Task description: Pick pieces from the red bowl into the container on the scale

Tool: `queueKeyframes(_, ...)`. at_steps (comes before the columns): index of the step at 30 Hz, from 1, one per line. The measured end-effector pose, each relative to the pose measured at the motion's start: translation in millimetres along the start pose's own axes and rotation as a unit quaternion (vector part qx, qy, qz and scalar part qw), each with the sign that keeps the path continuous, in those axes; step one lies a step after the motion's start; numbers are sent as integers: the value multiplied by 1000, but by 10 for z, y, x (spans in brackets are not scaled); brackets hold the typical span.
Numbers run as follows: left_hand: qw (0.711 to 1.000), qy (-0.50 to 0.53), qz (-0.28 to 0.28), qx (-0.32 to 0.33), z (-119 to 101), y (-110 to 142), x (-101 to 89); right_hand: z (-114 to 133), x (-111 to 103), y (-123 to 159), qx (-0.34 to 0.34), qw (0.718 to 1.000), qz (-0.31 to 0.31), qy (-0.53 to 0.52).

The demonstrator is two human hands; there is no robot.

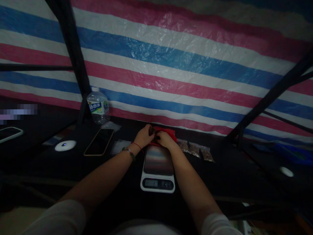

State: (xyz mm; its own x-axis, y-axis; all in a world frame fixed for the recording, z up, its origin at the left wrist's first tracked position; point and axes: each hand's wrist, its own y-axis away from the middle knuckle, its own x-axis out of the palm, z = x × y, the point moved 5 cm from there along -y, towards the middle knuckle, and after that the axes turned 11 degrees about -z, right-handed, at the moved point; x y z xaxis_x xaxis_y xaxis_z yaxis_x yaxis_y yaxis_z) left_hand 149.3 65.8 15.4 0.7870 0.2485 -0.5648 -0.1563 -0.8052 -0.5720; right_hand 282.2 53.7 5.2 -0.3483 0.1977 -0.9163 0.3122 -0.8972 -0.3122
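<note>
A crumpled, bright red bag (167,130), seemingly plastic, is lying just past the far end of a white kitchen scale with a dark, shiny plate (158,161), its longer side running crosswise to the scale's long axis, which is pointing away from the person. Both hands are working at the bag's near side: the left hand (144,135) is sitting at its left edge, while the right hand (166,139) is covering more of it, overlapping its front and right part, so the right is standing nearer its middle.

A small dark brown lump (152,131) is showing at the left fingertips, between the two hands. The left fingers are curling about it, but whether they are pinching it cannot be told. The right fingers are bending inward toward the lump; their grip cannot be told in this dimness. Three clear plastic packets of brown bits (195,149) are lying just right of the bag.
</note>
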Motion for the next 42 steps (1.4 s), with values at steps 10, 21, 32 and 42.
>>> queueKeyframes(10,998,-25,56,0,13,40,77,-176,-253,14,50,985,-159,-33)
queueKeyframes(21,994,20,94,48,-58,90,178,59,-269,10,-35,963,-238,-124)
queueKeyframes(32,996,2,86,28,-60,74,158,10,-270,29,-38,966,-215,-140)
queueKeyframes(42,997,-12,75,-10,3,65,138,-22,-257,38,-35,957,-228,-174)
